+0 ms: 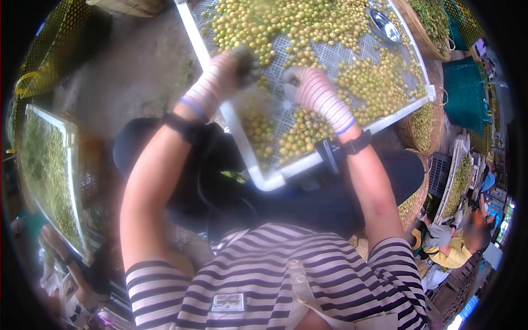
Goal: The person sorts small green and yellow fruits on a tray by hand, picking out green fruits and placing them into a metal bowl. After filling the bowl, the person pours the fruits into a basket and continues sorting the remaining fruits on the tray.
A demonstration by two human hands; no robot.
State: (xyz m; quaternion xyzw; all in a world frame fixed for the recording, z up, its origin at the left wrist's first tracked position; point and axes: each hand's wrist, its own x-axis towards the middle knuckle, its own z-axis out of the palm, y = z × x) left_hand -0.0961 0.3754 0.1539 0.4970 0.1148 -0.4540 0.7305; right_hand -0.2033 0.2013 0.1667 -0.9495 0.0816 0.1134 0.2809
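Small round yellow-green fruits lie across a white-framed tray with a perforated bottom, in front of me. Over the tray's left side is my left hand, in a striped glove with grey fingers. It looks curled and somewhat blurred; anything inside it is hidden. My right hand, gloved the same way, hovers above the middle of the tray, fingers bent closed. What it may hold does not show. Between and below the hands, part of the perforated bottom is bare. A shiny metal bowl rests at the tray's far right.
Wicker baskets of fruit stand along the right, near a teal tub. Another fruit-filled tray is at left, with a person's arm beside it. A person in yellow sits at lower right, near a further tray.
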